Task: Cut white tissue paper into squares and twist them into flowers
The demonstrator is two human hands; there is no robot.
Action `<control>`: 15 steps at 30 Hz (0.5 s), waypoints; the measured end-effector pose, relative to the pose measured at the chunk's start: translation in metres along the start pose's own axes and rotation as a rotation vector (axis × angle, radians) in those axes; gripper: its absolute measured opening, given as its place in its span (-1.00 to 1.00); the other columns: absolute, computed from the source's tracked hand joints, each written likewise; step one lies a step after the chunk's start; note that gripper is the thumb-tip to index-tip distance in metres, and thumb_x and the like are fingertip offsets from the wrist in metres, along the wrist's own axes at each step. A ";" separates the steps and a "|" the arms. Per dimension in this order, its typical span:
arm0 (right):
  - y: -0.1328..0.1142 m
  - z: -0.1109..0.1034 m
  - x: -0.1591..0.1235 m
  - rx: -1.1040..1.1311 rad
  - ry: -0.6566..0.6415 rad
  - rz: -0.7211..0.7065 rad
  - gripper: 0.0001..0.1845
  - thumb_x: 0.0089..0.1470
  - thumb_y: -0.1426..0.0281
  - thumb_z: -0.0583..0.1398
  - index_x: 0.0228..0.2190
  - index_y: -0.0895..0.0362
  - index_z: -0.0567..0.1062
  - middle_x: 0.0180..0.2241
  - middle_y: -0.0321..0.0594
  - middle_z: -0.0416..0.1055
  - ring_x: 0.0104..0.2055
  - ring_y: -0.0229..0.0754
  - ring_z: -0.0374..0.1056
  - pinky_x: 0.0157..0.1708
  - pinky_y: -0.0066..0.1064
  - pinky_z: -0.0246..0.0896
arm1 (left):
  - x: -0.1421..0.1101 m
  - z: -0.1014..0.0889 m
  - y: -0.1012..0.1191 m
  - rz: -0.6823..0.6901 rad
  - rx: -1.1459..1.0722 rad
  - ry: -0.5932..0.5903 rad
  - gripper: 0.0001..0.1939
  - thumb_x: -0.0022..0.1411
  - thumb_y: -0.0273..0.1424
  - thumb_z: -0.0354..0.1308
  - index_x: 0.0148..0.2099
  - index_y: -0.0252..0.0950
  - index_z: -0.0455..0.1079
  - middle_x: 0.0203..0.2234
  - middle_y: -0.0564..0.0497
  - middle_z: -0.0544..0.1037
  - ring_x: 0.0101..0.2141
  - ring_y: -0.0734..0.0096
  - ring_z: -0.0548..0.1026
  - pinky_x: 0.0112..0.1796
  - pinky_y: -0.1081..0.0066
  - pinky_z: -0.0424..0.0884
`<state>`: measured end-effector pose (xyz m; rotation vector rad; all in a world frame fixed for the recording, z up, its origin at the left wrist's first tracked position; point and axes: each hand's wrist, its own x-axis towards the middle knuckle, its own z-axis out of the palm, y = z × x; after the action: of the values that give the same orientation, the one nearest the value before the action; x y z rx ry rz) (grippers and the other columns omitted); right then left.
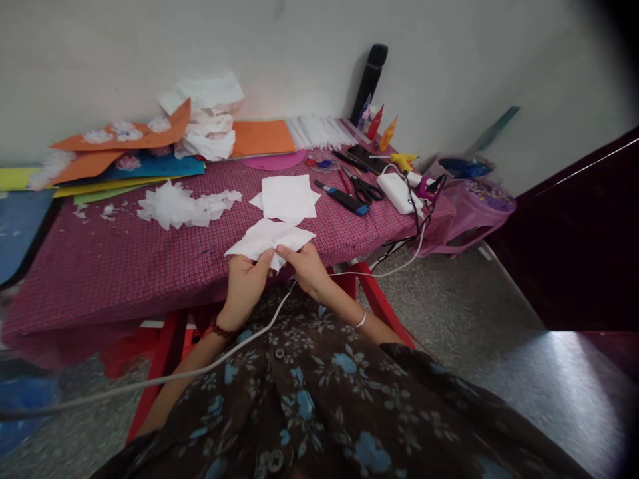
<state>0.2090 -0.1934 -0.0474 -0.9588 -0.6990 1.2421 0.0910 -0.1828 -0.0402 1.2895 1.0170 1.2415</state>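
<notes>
Left hand [248, 283], right hand [309, 271] on white sheet [272, 234] now, fingers pinching gathered near edge, seemingly to hold creases; paper stack [288, 196] just beyond, presumably for reach.

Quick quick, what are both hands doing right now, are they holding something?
Left hand: closed, pinching the near edge of a white paper sheet.
Right hand: closed, pinching the same sheet beside it.
</notes>
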 end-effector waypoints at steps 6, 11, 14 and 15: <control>-0.004 -0.003 0.000 0.150 -0.032 0.094 -0.65 -0.20 0.30 0.41 -0.31 0.14 0.53 -0.32 -0.26 0.58 -0.35 -0.24 0.41 -0.26 -0.41 0.34 | 0.003 0.004 0.010 -0.237 -0.357 0.036 -0.74 -0.15 -0.38 0.38 -0.35 -0.34 0.47 -0.53 0.07 0.54 -0.63 0.54 0.36 -0.69 0.54 0.18; -0.006 -0.007 0.002 0.066 -0.105 0.110 -0.65 -0.20 0.33 0.41 -0.31 0.15 0.53 -0.33 -0.26 0.57 -0.34 -0.23 0.43 -0.24 -0.40 0.36 | 0.008 0.003 0.010 -0.375 -0.428 0.012 -0.69 -0.14 -0.30 0.40 -0.35 -0.36 0.48 -0.55 0.05 0.55 -0.64 0.53 0.39 -0.71 0.54 0.19; -0.005 -0.008 0.003 0.003 -0.081 0.085 -0.68 -0.15 0.22 0.39 -0.38 0.15 0.50 -0.49 -0.34 0.48 -0.48 -0.31 0.32 -0.43 -0.47 0.27 | 0.008 0.008 0.009 -0.368 -0.443 0.078 -0.66 -0.22 -0.41 0.45 -0.33 -0.37 0.49 -0.46 0.03 0.60 -0.52 0.47 0.50 -0.52 0.52 0.40; -0.005 -0.008 0.003 -0.020 -0.085 0.084 -0.67 -0.13 0.17 0.37 -0.42 0.15 0.48 -0.54 -0.36 0.44 -0.53 -0.33 0.27 -0.50 -0.49 0.21 | 0.008 0.009 0.009 -0.342 -0.454 0.098 -0.63 -0.23 -0.42 0.45 -0.30 -0.37 0.50 -0.41 0.02 0.62 -0.47 0.44 0.53 -0.45 0.49 0.44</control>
<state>0.2188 -0.1927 -0.0470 -0.9645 -0.7450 1.3587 0.1002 -0.1769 -0.0298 0.6800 0.9103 1.1881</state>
